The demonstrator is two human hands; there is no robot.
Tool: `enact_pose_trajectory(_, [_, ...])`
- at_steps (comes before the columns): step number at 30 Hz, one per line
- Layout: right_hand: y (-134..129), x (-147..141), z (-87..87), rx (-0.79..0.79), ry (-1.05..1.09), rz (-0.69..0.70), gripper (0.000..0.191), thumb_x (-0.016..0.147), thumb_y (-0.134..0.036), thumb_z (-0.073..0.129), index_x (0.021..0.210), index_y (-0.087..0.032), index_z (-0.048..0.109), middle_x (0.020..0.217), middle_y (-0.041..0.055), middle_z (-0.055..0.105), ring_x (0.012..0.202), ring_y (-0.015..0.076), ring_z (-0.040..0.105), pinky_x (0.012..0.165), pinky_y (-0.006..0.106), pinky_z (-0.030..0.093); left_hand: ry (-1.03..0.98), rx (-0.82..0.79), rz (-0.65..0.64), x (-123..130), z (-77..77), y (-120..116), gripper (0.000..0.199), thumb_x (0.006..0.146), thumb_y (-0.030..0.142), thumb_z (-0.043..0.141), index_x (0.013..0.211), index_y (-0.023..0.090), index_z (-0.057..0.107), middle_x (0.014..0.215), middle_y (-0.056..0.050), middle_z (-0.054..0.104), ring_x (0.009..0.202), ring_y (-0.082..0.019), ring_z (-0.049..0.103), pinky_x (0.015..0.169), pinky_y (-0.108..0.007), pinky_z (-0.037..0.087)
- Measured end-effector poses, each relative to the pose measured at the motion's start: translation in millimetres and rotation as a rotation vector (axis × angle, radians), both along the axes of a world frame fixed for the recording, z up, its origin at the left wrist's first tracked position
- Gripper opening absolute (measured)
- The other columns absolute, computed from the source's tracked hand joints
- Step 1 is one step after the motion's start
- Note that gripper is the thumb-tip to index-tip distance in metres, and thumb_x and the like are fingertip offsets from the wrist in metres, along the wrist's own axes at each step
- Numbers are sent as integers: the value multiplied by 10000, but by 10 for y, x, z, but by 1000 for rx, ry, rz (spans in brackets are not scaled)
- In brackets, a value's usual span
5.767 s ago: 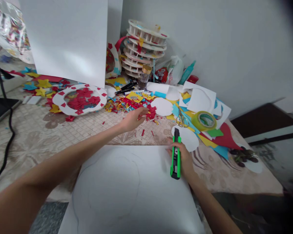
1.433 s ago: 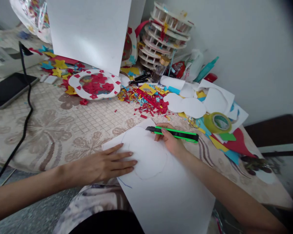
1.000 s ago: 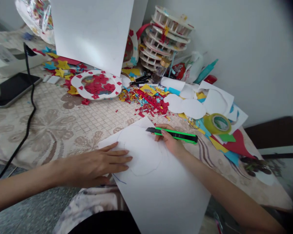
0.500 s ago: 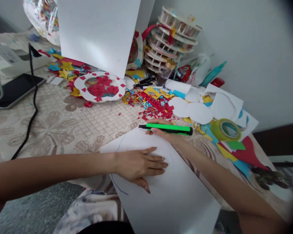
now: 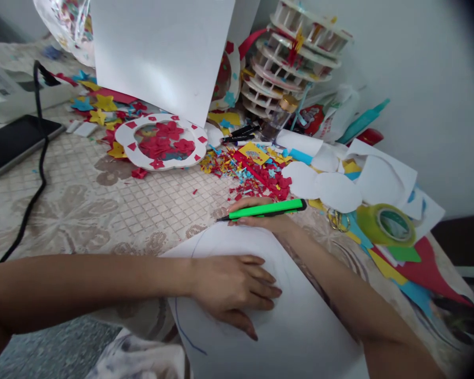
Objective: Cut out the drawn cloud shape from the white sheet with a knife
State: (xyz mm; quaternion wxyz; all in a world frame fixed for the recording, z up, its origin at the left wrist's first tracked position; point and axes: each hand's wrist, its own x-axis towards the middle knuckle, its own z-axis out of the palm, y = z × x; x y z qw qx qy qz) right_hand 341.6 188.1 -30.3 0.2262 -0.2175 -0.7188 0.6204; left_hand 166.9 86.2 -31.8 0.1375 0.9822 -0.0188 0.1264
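A large white sheet [image 5: 300,326] with a curved blue line drawn on it hangs partly over the near table edge. My left hand [image 5: 237,289] lies flat on the sheet, palm down, fingers spread. At the sheet's far edge, my right hand [image 5: 256,213] is wrapped round a green and black cutter [image 5: 268,208]. The cutter's dark tip points left and touches or nearly touches the sheet's far edge; the exact contact is too small to tell. Part of the right fingers is hidden behind the cutter.
A white scalloped frame [image 5: 161,142] with red pieces stands beyond my hands, near paper scraps [image 5: 260,179]. Yellow-green tape [image 5: 386,225] and white cutouts [image 5: 337,192] lie at right. A phone [image 5: 16,142] and black cable [image 5: 35,195] are at left; a tiered rack [image 5: 296,47] stands behind.
The view has shifted slightly. The cutter has tilted, with its back end higher and its tip lower. My left hand still lies on the sheet, a little lower in view.
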Motion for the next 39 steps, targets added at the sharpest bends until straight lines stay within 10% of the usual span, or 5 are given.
enact_pose_trajectory(17, [77, 47, -160, 3, 119, -11, 361, 876, -327, 733, 1203, -187, 672, 1033, 81, 757, 943, 182, 739, 819, 280, 595, -34, -63, -46, 31, -101, 23, 539, 978, 518, 498, 1299, 97, 598, 1479, -93, 509, 1372, -258, 451, 1238, -444, 206])
enact_pose_trajectory(27, [39, -11, -141, -87, 133, -44, 302, 858, -319, 751, 1117, -171, 706, 869, 44, 760, 785, 137, 734, 714, 237, 593, -162, 11, 275, 0, -196, -47, 527, 1024, 459, 419, 1346, 61, 542, 1469, -165, 503, 1392, -289, 429, 1214, -509, 170])
enact_pose_trajectory(39, [139, 55, -46, -107, 21, 64, 299, 845, -250, 764, 1133, -186, 717, 978, 58, 756, 892, 155, 740, 821, 273, 601, -45, -118, 257, 12, -182, -8, 560, 997, 503, 467, 1347, 71, 537, 1489, -177, 476, 1418, -302, 391, 1211, -517, 168])
